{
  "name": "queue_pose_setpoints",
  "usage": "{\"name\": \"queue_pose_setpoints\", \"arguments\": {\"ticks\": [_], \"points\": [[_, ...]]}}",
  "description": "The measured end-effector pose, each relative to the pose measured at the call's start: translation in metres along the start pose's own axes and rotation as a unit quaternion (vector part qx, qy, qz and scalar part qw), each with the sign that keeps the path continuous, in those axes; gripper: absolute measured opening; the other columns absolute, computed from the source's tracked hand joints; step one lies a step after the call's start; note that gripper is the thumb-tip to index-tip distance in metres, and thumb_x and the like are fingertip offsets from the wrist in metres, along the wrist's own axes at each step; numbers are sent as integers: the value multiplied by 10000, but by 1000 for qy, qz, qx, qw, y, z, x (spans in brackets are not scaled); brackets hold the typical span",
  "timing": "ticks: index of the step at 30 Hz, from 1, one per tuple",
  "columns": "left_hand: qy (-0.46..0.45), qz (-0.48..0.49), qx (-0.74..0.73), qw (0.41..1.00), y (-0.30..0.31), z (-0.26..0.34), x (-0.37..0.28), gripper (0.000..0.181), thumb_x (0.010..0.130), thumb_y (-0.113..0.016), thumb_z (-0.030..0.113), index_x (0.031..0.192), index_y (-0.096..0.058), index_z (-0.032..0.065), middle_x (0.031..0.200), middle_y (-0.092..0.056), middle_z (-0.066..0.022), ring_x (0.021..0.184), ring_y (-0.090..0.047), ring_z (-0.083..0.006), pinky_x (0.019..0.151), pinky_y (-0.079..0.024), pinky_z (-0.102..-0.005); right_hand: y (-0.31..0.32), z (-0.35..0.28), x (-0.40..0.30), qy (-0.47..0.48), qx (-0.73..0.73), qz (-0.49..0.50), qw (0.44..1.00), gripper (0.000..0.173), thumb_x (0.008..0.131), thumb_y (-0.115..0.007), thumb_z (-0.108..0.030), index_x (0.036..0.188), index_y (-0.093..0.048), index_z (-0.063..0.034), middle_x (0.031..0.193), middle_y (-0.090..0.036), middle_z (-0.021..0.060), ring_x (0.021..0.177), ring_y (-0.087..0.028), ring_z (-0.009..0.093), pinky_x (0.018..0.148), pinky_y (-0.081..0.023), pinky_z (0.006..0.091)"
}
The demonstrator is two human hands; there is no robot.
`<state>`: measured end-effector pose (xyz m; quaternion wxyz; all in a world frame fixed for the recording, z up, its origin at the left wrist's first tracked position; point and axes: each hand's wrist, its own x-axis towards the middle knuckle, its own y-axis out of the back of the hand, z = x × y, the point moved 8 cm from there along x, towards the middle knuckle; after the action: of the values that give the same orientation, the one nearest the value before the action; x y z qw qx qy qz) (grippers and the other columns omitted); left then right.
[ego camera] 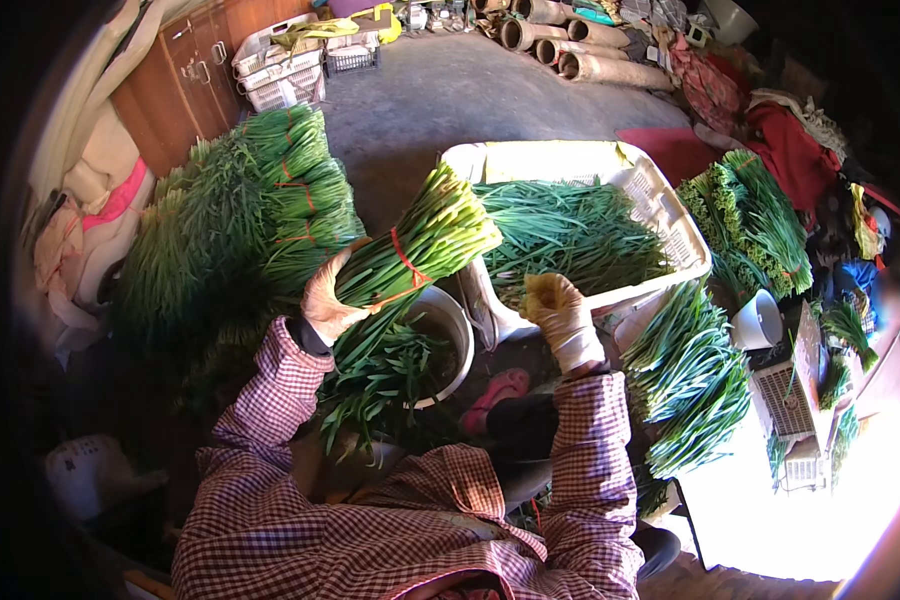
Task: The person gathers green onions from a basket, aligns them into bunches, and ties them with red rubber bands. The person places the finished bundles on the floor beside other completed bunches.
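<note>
A bundle of long green stalks, which look like garlic chives (pixel 427 232), is tied with a red band (pixel 406 259). My left hand (pixel 331 292), in a pale glove, holds it, cut ends up to the right and leaves hanging down over a white bucket (pixel 463 330). My right hand (pixel 559 311), gloved with yellowish fingertips, is curled before the near edge of a white plastic crate (pixel 690 225); whether it holds anything cannot be told. Loose green leaves (pixel 570 225) lie in that crate. Right of my right forearm lies a pile of loose chives (pixel 690 382).
Tied bundles (pixel 292 195) are stacked at the left, more bundles (pixel 757 217) at the right beside a small white pail (pixel 757 319). White crates (pixel 281 71) and clay-coloured pipes (pixel 607 71) lie at the back. Another person (pixel 889 292) is at the far right.
</note>
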<state>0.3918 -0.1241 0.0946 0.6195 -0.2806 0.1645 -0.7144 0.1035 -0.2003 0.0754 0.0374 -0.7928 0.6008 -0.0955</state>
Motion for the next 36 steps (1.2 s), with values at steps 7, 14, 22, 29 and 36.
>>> {"name": "queue_pose_setpoints", "arguments": {"ticks": [7, 14, 22, 29, 36], "points": [[-145, 14, 588, 796, -18, 37, -9, 844, 592, -794, 264, 1304, -404, 30, 1156, -542, -124, 1021, -544, -256, 904, -412, -360, -24, -50, -7, -8, 78, 12, 997, 250, 813, -659, -95, 1033, -610, 13, 783, -594, 14, 669, -521, 86, 652, -446, 227], [-196, -3, 776, 599, -57, 42, -10, 857, 540, -733, 99, 1328, -398, 133, 1050, -569, -75, 955, -521, -285, 869, -385, -402, -36, -74, -3, 101, -17, 20, 995, 363, 783, -673, -24, 1126, -558, 3, 1065, -600, 68, 964, -565, 141, 859, -464, 271], [-183, -21, 817, 547, -67, 32, -14, 896, 503, -731, 68, 1330, -399, 163, 1072, -542, -36, 973, -510, -242, 909, -354, -405, -49, -91, -5, 142, -385, 80, 908, 296, 709, -707, -110, 969, -580, -46, 851, -622, 112, 758, -613, 250, 689, -492, 338], [-188, -22, 810, 555, -64, 27, -15, 876, 502, -731, 73, 1316, -421, 164, 1068, -546, -26, 972, -513, -234, 908, -349, -400, -35, -71, -4, 170, -244, 92, 950, 247, 750, -654, -3, 986, -586, -24, 803, -626, 64, 679, -584, 150, 666, -481, 260], [-208, -16, 811, 546, -61, 35, -21, 818, 545, -724, 79, 1307, -434, 143, 1103, -550, -64, 983, -508, -278, 894, -360, -408, 30, -30, -12, -51, 154, 136, 977, 86, 819, -647, -105, 767, -604, -51, 691, -589, 15, 555, -495, 87, 520, -395, 202]]}}
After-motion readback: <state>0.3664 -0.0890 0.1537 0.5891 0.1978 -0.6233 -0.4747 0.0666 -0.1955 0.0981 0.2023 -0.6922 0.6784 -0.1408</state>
